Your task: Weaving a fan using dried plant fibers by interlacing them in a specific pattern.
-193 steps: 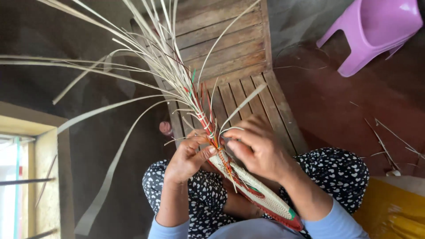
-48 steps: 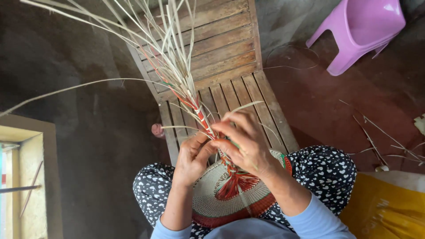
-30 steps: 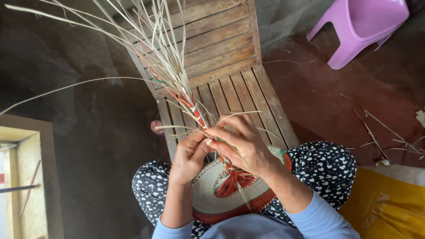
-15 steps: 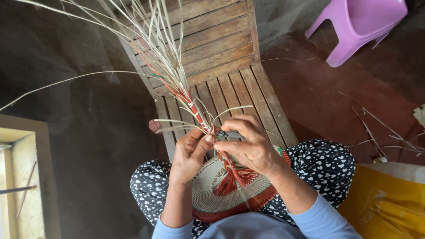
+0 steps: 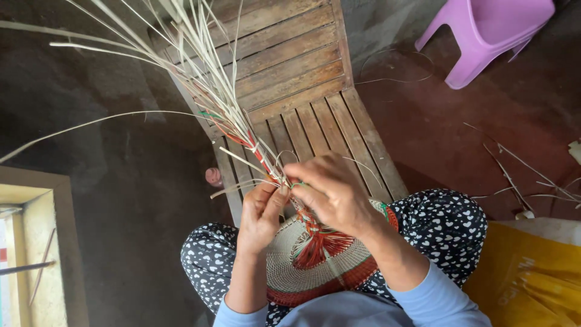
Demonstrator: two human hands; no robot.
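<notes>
A round woven fan [image 5: 302,272], cream with red and green bands, rests on my lap. Its strands gather into a plaited stem [image 5: 257,151] wrapped in red, white and green. Long pale loose strips [image 5: 193,42] fan out from the stem's far end. My left hand [image 5: 260,215] pinches the stem where it meets the fan. My right hand [image 5: 330,194] is closed on the same spot from the right, fingers on a thin pale strip.
A wooden slatted chair [image 5: 302,91] stands right in front of my knees. A purple plastic chair [image 5: 484,36] lies at the upper right. Yellow cloth [image 5: 532,278] sits at the lower right. Loose strips [image 5: 520,181] litter the red floor. A pale wooden frame [image 5: 54,242] is at the left.
The pale strip my right hand held up in a loop half a second ago is now drawn down tight against the stem. Both hands stay at the same spot.
</notes>
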